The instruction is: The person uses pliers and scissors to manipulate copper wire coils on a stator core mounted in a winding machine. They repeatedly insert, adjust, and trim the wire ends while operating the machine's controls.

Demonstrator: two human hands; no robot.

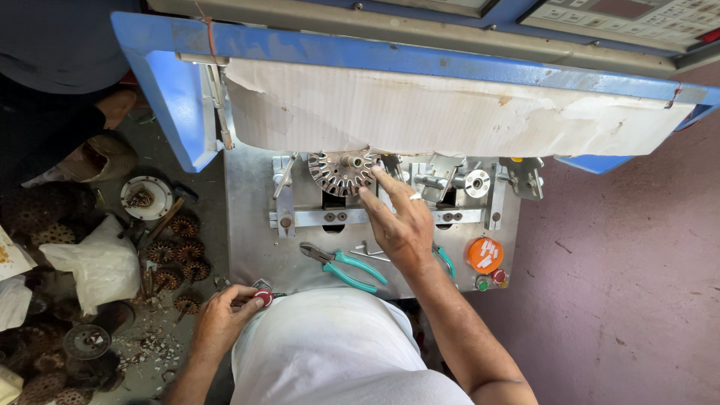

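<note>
Left hand (223, 319) is pinched narrow on a round red push button (263, 298) at the near bench edge. Farther out, right hand (397, 217) is spread, fingertips on the slotted grey metal stator core (341, 172) mounted in its fixture. Pressing now could nip those fingers, I'd guess.

Pliers (346, 266) before slotted core (342, 172)

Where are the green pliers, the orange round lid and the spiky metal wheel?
green pliers (352, 268), head view, on a green handle.
orange round lid (485, 255), head view, its top.
spiky metal wheel (339, 174), head view, its slotted face.
</note>
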